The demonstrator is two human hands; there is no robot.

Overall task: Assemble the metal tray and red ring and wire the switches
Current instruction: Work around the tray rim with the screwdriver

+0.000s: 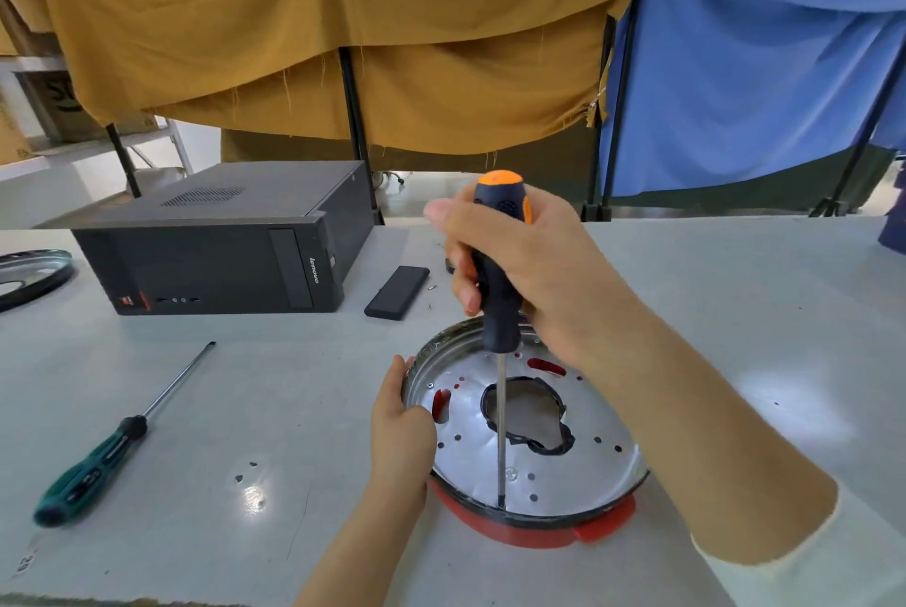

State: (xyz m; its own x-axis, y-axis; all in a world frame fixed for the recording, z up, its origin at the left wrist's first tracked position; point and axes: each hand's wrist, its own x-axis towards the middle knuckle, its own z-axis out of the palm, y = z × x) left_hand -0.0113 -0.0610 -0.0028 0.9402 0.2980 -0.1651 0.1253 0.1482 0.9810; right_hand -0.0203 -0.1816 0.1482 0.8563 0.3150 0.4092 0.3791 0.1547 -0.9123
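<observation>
The metal tray (578,469) sits on the red ring (534,530) at the near right of the grey desk (294,386); the ring shows as a red edge under the tray's near rim and through slots in its floor. The left hand (399,420) grips the tray's left rim, fingers curled over the edge. The right hand (519,263) is wrapped around the black-and-orange handle of a screwdriver (500,292) held upright, its tip set at the tray's near inner edge. A jagged hole ringed in black opens in the middle of the tray.

To the left, a green-handled screwdriver (113,449) lies flat on the desk, well apart from the tray. Farther back lie a small black box (397,292) and a few loose screws (431,287) beside it. Behind that, a black computer case (215,243) lies on its side, with "lenovo" on its front. A round metal lid (32,270) rests at the far left edge. Mustard cloth (318,27) and blue cloth (755,67) hang behind.
</observation>
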